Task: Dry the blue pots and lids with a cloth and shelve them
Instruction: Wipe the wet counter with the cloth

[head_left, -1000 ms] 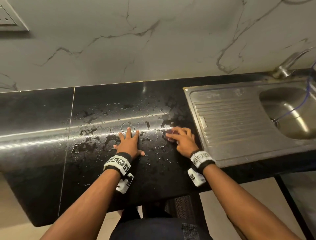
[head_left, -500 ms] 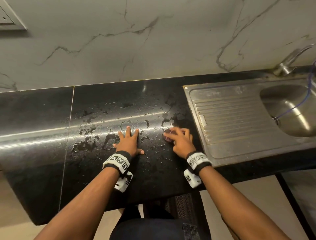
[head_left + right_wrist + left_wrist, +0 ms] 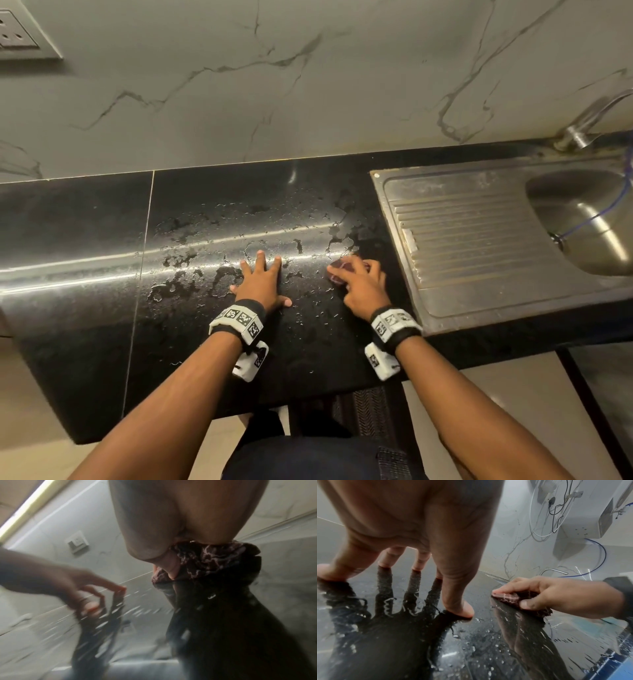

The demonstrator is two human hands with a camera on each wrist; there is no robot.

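No blue pots or lids show in any view. My right hand (image 3: pixel 359 279) grips a small dark maroon patterned cloth (image 3: pixel 340 269) and presses it on the wet black countertop (image 3: pixel 85 274), just left of the sink's drainboard. The cloth (image 3: pixel 513 599) bunches under the fingers in the left wrist view, and in the right wrist view the cloth (image 3: pixel 214 559) shows below the palm. My left hand (image 3: pixel 262 281) lies flat on the counter with fingers spread, a hand's width left of the cloth. Its fingertips (image 3: pixel 458 609) rest in the water film.
A steel sink (image 3: pixel 479 246) with ribbed drainboard and basin fills the right side, with a tap (image 3: pixel 589 120) behind it. Water puddles (image 3: pixel 191 236) cover the counter's middle. A marble wall with a socket (image 3: pixel 17 34) rises behind. The counter's front edge is near my wrists.
My right hand with the cloth has shifted slightly left and back along the counter. My left hand stays planted in place.
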